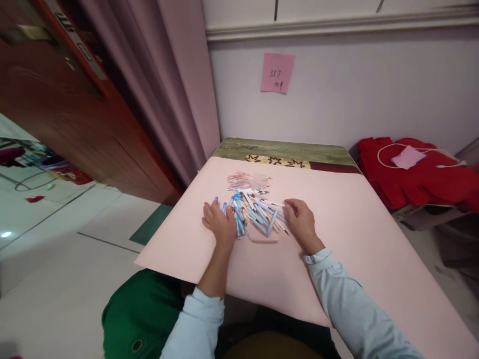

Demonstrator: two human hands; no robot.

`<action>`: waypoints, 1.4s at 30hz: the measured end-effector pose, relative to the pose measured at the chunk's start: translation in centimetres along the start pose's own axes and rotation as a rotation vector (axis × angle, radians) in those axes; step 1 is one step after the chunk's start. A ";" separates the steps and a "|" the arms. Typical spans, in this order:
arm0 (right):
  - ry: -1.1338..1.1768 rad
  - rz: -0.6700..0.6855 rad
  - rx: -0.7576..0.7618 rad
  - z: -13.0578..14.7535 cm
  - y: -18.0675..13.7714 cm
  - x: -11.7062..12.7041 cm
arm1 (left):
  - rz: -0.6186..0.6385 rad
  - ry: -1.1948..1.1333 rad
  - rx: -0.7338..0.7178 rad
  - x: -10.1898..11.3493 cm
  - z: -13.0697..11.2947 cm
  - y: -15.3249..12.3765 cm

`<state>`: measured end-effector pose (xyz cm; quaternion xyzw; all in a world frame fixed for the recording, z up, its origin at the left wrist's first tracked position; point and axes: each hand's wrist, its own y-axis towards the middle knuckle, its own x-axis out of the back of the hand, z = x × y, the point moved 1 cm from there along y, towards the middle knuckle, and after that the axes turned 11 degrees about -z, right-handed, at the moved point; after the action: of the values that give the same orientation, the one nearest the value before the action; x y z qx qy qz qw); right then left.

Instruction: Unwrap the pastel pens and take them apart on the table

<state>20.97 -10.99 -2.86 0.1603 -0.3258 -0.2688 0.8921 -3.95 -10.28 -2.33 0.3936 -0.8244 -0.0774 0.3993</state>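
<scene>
A loose pile of pens point(253, 210), mostly blue and white with some orange ones at the far end, lies on a pink sheet point(337, 239) covering the table. My left hand point(219, 222) rests at the pile's left edge, fingers curled against the pens. My right hand point(301, 219) sits at the pile's right edge, fingers bent and touching the nearest pens. Whether either hand grips a pen is hidden by the fingers. A thin rubber band point(264, 241) lies just in front of the pile.
The table's green patterned far edge point(284, 149) meets a white wall with a pink sticky note point(277, 73). Red cloth with a white cable point(415, 169) lies to the right. A curtain and a wooden door stand to the left. A green item point(138, 314) sits below the table's near edge.
</scene>
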 end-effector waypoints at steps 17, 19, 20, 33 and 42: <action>0.009 0.329 0.377 6.8 -5.5 4.3 | 0.118 -0.051 -0.118 -0.6 2.1 3.2; -0.022 0.579 0.411 7.7 -8.6 5.7 | 0.128 -0.021 -0.093 -0.7 2.0 3.2; -0.062 0.641 0.406 7.7 -9.8 6.1 | 0.132 0.001 -0.085 -0.7 1.9 3.2; -0.183 0.352 0.377 6.5 -10.4 4.2 | 0.093 -0.155 0.070 -0.5 3.2 3.3; -0.122 0.139 0.324 7.4 -8.6 0.4 | 0.062 -0.071 0.069 -0.3 3.0 3.3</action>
<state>13.03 -18.98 -1.16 0.2624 -0.4287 -0.1596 0.8496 -7.98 -8.37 -3.10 0.3785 -0.8520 -0.0507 0.3581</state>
